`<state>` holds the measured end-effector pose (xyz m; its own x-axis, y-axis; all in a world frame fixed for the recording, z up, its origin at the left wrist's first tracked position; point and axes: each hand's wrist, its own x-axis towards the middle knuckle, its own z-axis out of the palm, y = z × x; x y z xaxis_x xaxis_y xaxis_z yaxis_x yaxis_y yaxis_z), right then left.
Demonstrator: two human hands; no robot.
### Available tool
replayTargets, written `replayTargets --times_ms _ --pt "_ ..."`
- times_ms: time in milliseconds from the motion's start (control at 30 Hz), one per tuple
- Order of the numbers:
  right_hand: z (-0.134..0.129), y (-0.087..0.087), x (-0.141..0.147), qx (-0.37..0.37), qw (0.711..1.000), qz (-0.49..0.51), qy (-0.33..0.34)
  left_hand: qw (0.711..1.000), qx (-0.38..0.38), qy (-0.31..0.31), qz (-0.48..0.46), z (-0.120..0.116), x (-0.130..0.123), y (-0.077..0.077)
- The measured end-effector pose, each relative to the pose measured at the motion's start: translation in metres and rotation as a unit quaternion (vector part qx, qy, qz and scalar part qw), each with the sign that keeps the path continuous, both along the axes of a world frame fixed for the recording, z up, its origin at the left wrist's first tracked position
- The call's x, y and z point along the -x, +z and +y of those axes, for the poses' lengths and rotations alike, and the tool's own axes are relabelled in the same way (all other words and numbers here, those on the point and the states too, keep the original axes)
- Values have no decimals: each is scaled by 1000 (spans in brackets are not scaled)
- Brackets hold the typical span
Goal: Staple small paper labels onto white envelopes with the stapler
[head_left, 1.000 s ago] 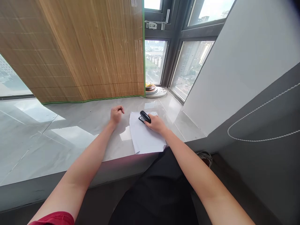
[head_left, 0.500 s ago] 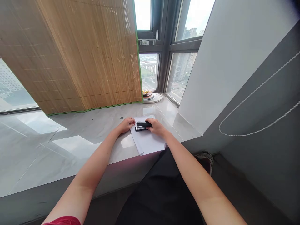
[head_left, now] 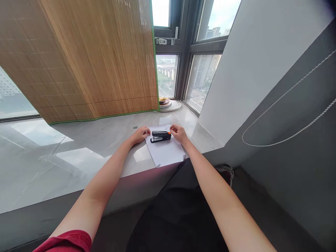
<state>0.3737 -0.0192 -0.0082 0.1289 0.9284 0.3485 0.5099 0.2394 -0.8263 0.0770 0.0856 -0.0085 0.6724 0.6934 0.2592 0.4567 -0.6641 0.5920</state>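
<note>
A black stapler (head_left: 160, 137) with an orange rear end lies on white paper sheets (head_left: 169, 154), its jaws apart and pointing left. The sheets rest at the sill's front edge, their lower corners slightly curled. My left hand (head_left: 141, 134) is closed at the upper left edge of the paper, near the stapler's front. At the upper right edge, my right hand (head_left: 179, 133) has its fingers curled on the paper beside the orange end. Some of its fingertips are hidden. Faint markings show near the top of the sheet.
Two small dark strips (head_left: 135, 127) lie on the glossy tiled sill (head_left: 105, 134) behind my left hand. Stacked plates (head_left: 169, 105) stand in the window corner. A bamboo blind (head_left: 105, 63) hangs at the left. A beaded cord (head_left: 262, 145) loops at the right.
My right hand has let go of the stapler and shifted right and back to the paper's edge. The stapler stays on the sheets. My left hand has hardly moved.
</note>
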Motion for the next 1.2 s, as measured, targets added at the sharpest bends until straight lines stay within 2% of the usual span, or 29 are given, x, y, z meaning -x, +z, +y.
replayTargets --times_ms 67,167,467,667,767,833,900,967,1067,1133,1167,1200 --pt "-4 0 -3 -28 999 33 18 1000 5 -1 -4 0 0 0" --pt "-8 0 -4 -20 998 48 39 1000 13 -4 -6 0 0 2" --pt "1 -5 1 11 996 83 6 999 28 3 -31 2 0 -1" --pt "-3 2 5 -53 998 27 2 999 40 9 -35 3 2 -3" --pt "-4 9 16 -76 995 5 63 999 35 4 -37 4 1 -4" --pt "-4 11 24 -50 990 -42 122 999 35 5 -35 3 1 -3" --pt "-3 11 32 -15 985 -91 143 999 39 14 -31 2 0 -1" --pt "-2 10 37 -3 984 -118 133 998 44 22 -28 1 -1 1" --pt "-3 13 39 -43 988 -120 85 995 56 51 -65 -2 -4 5" --pt "-6 17 37 -98 987 -122 36 976 98 118 -153 -5 -8 9" --pt "-8 20 37 -128 983 -132 11 953 141 158 -218 -7 -11 11" --pt "-11 23 37 -156 976 -150 -9 916 200 191 -289 -10 -14 13"
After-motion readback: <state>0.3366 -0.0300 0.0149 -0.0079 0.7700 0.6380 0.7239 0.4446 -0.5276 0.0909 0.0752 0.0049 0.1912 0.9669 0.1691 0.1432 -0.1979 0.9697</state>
